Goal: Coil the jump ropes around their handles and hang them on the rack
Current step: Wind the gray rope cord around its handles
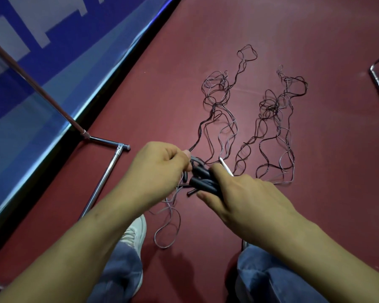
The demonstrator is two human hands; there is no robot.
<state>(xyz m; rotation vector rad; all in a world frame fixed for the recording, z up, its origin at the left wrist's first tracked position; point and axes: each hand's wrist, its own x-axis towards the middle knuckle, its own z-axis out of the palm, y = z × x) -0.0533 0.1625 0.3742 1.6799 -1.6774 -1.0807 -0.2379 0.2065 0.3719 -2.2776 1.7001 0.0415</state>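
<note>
- Blue denim trouser legs point(120, 272) and a white sneaker point(136, 232) stand on the dark red floor point(315, 29).
- Above them, the right hand point(245, 202) curls fingers and thumb round a bundle of black padded jump-rope handles point(202, 182), held over the floor.
- Just beside it, the left hand point(160, 169) pinches one cord where it leaves the bundle.
- From there the thin black and grey jump ropes point(216, 106) trail into two tangled heaps mid-floor; one loop lies beside the sneaker.
- Along the floor's left edge rests the chrome tubular rack base point(103, 178), beside a blue wall panel point(42, 73).
</note>
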